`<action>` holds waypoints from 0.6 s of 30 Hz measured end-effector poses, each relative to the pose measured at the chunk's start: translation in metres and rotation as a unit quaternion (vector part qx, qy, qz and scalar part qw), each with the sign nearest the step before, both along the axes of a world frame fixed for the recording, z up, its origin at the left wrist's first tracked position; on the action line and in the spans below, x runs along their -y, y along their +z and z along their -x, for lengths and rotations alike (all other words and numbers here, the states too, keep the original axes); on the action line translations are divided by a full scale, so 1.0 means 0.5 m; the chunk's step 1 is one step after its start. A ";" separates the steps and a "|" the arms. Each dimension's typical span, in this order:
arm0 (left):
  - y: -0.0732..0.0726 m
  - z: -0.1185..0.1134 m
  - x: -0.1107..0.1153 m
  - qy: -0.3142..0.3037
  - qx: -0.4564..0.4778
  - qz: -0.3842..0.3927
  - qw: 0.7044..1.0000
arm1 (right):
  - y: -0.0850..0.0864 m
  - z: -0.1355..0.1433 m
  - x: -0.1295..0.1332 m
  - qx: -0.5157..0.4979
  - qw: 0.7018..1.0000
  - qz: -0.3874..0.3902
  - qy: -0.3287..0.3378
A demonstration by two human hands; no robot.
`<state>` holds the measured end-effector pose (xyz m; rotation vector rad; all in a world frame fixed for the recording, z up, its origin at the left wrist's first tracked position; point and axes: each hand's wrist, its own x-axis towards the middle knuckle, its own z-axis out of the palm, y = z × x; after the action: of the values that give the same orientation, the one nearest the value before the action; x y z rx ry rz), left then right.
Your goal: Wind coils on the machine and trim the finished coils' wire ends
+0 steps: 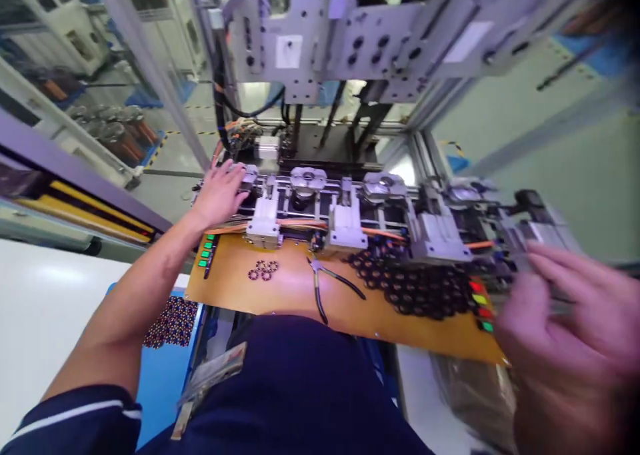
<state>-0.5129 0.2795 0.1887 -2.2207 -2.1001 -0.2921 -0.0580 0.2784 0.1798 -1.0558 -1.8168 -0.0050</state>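
Left hand (220, 195) open, your fingers and thumb spread, at the leftmost metal holder (249, 174) in the row; contact unclear. Right hand (565, 302) blurred, fingertips near the metal block (545, 232) at the row's right end; can't tell if you're pinching anything. Between your hands: orange panel (295, 298) with a few loose rings (267, 276), pliers (320, 285) with handles apart, and a dark ring pile (425, 288) nearer your right. Green buttons (204, 254) just below your left hand; colored buttons (481, 300) left of your right.
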 end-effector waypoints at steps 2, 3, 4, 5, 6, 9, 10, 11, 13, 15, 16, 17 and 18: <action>0.006 0.014 -0.010 -0.009 0.011 0.006 1.000 | -0.062 -0.023 0.019 0.072 0.997 0.020 0.027; 0.012 0.016 -0.012 -0.010 0.024 0.006 1.000 | -0.092 -0.021 0.027 0.096 0.993 0.041 0.053; 0.018 0.013 -0.010 -0.009 0.041 -0.001 0.999 | -0.121 -0.012 0.032 0.116 0.988 0.067 0.077; 0.026 0.005 -0.004 -0.007 0.060 -0.021 0.998 | -0.149 0.001 0.035 0.133 0.983 0.090 0.095; 0.033 -0.009 0.009 -0.003 0.080 -0.054 0.995 | -0.174 0.013 0.036 0.145 0.979 0.103 0.102; 0.047 -0.076 0.078 0.008 0.156 -0.180 0.971 | -0.229 0.036 0.031 0.169 0.969 0.150 0.101; 0.046 -0.102 0.108 0.007 0.188 -0.198 0.962 | -0.240 0.037 0.028 0.171 0.967 0.161 0.099; 0.041 -0.127 0.139 0.001 0.223 -0.197 0.955 | -0.248 0.035 0.026 0.170 0.965 0.170 0.101; 0.025 -0.173 0.199 0.002 0.288 -0.178 0.941 | -0.249 0.030 0.024 0.162 0.964 0.178 0.114; 0.008 -0.214 0.243 0.014 0.335 -0.147 0.930 | -0.230 0.031 0.030 0.144 0.965 0.172 0.138; 0.002 -0.233 0.257 0.015 0.356 -0.123 0.926 | -0.212 0.037 0.037 0.131 0.965 0.165 0.156; -0.001 -0.252 0.266 0.006 0.377 -0.093 0.922 | -0.190 0.046 0.045 0.117 0.965 0.157 0.178; -0.001 -0.270 0.269 -0.013 0.401 -0.058 0.914 | -0.163 0.059 0.055 0.103 0.963 0.147 0.201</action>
<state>-0.3777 0.1450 0.1882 -2.2793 -2.2605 -1.5098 -0.0873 0.2508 0.0985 -0.8915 -2.2445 0.4262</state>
